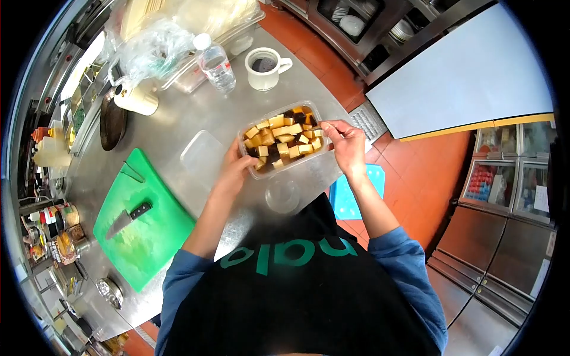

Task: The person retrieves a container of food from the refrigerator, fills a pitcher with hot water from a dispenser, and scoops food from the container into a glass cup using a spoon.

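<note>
A clear plastic container (252, 173) of pale cubes, possibly tofu, in dark brown liquid is in front of me at the counter's edge. My left hand (238, 165) grips its left side, thumb over the rim near the cubes. At the right end, my right hand (347, 145) is closed, thumb and fingers pinching at the rim. Whether a thin utensil is also between those fingers, I cannot make out. A translucent rectangular lid (202, 151) lies flat left of the container. Below the container stands a round clear plastic piece (282, 196).
A knife (127, 219) lies on the green cutting board (148, 249) at left. Beyond the container stand a white mug (263, 78) of dark liquid and a water bottle (217, 65). Plastic bags (154, 50) cover the far counter. A metal bowl (109, 293) sits at lower left.
</note>
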Available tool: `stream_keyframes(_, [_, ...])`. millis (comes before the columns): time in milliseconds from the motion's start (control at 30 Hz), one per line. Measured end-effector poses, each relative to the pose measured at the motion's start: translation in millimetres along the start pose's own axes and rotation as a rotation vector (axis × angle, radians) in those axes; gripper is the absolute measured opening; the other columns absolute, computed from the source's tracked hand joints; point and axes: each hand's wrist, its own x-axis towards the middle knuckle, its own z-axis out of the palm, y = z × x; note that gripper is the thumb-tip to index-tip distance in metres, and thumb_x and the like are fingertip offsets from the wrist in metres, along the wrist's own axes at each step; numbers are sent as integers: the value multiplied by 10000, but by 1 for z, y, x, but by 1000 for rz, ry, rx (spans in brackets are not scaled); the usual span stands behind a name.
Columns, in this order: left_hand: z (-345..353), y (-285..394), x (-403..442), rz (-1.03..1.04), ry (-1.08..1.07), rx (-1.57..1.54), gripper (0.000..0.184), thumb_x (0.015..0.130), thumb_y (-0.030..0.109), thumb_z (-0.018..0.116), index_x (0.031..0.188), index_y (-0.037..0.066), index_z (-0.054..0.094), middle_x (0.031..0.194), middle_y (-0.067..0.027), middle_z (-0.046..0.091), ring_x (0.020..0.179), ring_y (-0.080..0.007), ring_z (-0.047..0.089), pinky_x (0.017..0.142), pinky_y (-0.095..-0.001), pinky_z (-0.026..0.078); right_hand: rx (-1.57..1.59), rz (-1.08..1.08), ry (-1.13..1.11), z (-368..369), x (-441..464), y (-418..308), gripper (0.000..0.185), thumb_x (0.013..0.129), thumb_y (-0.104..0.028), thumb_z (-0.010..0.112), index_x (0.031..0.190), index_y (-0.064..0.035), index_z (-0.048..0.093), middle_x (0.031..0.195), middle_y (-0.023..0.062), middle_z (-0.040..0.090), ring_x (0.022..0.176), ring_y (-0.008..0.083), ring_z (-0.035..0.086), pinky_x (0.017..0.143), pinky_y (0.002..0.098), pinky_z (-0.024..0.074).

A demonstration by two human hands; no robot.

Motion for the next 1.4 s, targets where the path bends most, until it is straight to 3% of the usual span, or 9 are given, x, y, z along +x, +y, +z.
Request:
stream_keyframes(333, [-34, 20, -106, 135, 0, -90, 785, 668, -39, 531, 1414, -8, 287, 1348, -151, 443, 1250, -266, 437, 1036, -368, 367, 67, -84, -326, 23, -48, -65, 148, 855, -160, 661, 951, -62, 716, 836, 40, 672, 694, 107, 601, 566, 263, 470])
stream_keyframes(367, [-37, 20, -117, 146, -5, -109, 791, 671, -44, 527, 1421, -4, 279, 1351, -153, 440, 1246, -269, 443, 1025, -366, 381, -62, -282, -332, 26, -51, -63, 142, 844, -157, 661, 947, -74, 713, 851, 60, 666, 701, 151, 620, 605, 293, 475])
stream_keyframes(467, [-52, 9, -148, 147, 45, -145, 808, 674, -83, 492, 1441, 13, 254, 1353, -159, 442, 1212, -268, 484, 958, -337, 445, -208, -417, -407, 28, -70, -68, 141, 875, -130, 642, 979, -68, 715, 840, 9, 618, 743, 70, 556, 555, 217, 441])
stream_keyframes(600, [-68, -4, -177, 143, 85, -160, 779, 683, -112, 461, 1430, 18, 279, 1318, -158, 479, 1179, -261, 511, 924, -327, 468, 33, 9, -578, 30, -97, -71, 146, 838, -143, 652, 958, -87, 715, 765, 36, 655, 621, 87, 554, 580, 244, 441])
stream_keyframes(833, [-78, -22, -203, 109, 103, -149, 757, 705, -105, 453, 1430, 34, 285, 1305, -153, 492, 1174, -260, 514, 951, -345, 450, 77, -234, -463, 25, -149, -69, 89, 861, -72, 647, 932, -20, 664, 766, 13, 645, 631, 56, 550, 565, 214, 455])
stream_keyframes(1000, [-84, -31, -201, 39, 77, -91, 768, 709, -55, 486, 1438, 37, 264, 1328, -154, 463, 1190, -288, 495, 935, -414, 450, -176, -679, -276, 38, -182, -57, 198, 789, 44, 628, 976, -17, 647, 776, 118, 639, 662, 259, 615, 585, 301, 485])
stream_keyframes(1067, [-84, -35, -198, 71, 82, -6, 808, 696, 22, 522, 1448, 37, 229, 1356, -173, 419, 1186, -351, 491, 839, -535, 508, -254, -650, -265, 40, -191, -57, 212, 790, 53, 612, 993, -5, 631, 778, 125, 635, 664, 281, 612, 588, 323, 491])
stream_keyframes(1167, [-84, -30, -196, 33, 46, -107, 755, 718, -93, 501, 1429, 47, 292, 1336, -125, 468, 1230, -254, 460, 1017, -362, 391, -289, -678, -164, 46, -196, -41, 196, 789, 60, 603, 976, 5, 621, 784, 134, 630, 670, 294, 610, 590, 348, 492])
stream_keyframes(1400, [-76, -27, -192, 40, 33, -77, 748, 745, -72, 508, 1442, 60, 270, 1365, -124, 432, 1251, -271, 442, 995, -417, 416, -375, -575, -104, 38, -202, -35, 156, 791, 58, 598, 939, 11, 618, 796, 138, 630, 684, 301, 611, 600, 360, 491])
